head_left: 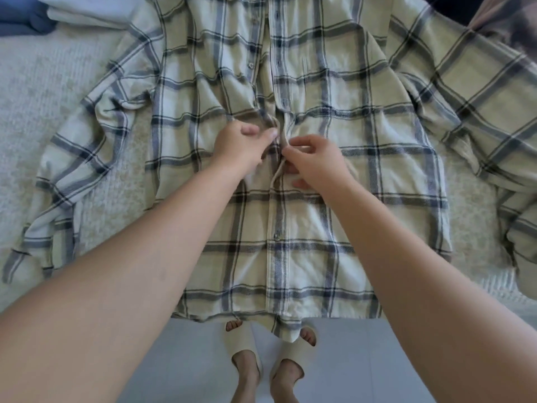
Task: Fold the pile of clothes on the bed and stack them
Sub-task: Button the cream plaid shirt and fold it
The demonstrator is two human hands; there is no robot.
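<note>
Shirt [319, 175], plaid, cream with grey-blue checks, lies front-up and spread flat across the bed [35, 117]; its hem hangs just over the near edge, sleeves splayed toward the left and right edges. Lower buttons appear fastened; the front opening gapes around mid-chest and above.

Left hand [235, 146]: closed in a pinch on the left edge of the front opening, thumb and forefinger bunching the cloth. Right hand [313, 161]: fingers curled, gripping the opposite edge of the opening right beside the left hand. Judgement: a mid-chest button is being done up before folding; the button itself is hidden under the fingers.

Folded clothes [87, 13], pale and blue, sit at the far left corner of the bed, well apart from the shirt. More cloth [499, 27] shows at the far right corner, blurred.

Risks from here:
- Cloth is puckered around the pinch; if not smoothed, the creases get folded in.
- Edges of the opening could be matched one buttonhole off, skewing the front.
- Right sleeve is crumpled and partly doubled over near the right edge; folding without straightening gives a lumpy, uneven bundle that stacks badly.
- Overhanging hem may drag the shirt toward the floor [180, 367] if tugged.
</note>
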